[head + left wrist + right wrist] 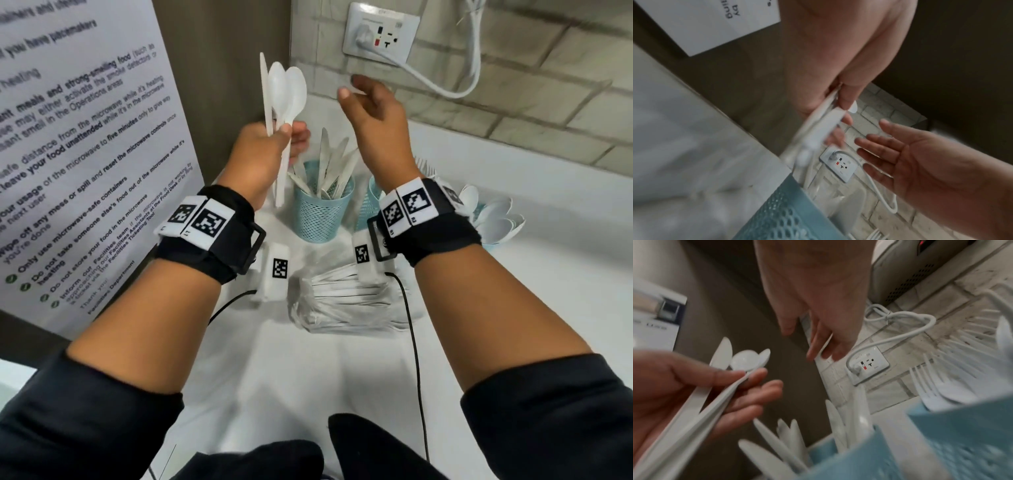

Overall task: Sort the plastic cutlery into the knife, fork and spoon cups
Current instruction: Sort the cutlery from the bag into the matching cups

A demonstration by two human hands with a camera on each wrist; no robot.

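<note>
Cutlery comes first: my left hand [263, 150] grips a small bundle of white plastic pieces by their handles, one knife [264, 92] and two spoons [287, 92]. Their long axes run nearly upright, blade tip and bowls pointing up and away toward the far wall, handle ends hanging down below my fist. In the right wrist view the thumb lies across the handles and the fingers curl beneath them.

My right hand [373, 113] is raised to the right of the bundle, apart from it, with its fingers loosely extended. From the left wrist camera the palm looks open and faces the bundle. In the head view something thin and pale shows at the fingertips, but I cannot tell whether it is held.

Below and between my hands, on the white counter [513, 308], stands the knife cup [320, 212], a light-blue mesh cup filled with knives standing blade up and fanning outward. Just right of it, mostly hidden behind my right wrist, is the fork cup [962, 443], with tines showing above its rim. Farther right sits the spoon cup [493, 219], with bowls spread over its rim.

Near me, under my wrists, a pile of unsorted cutlery [346, 301] lies on the counter, handles running roughly left to right. A wall socket [380, 34] with a white cable plugged in sits on the far tiled wall, and a printed notice [78, 137] hangs at left.
</note>
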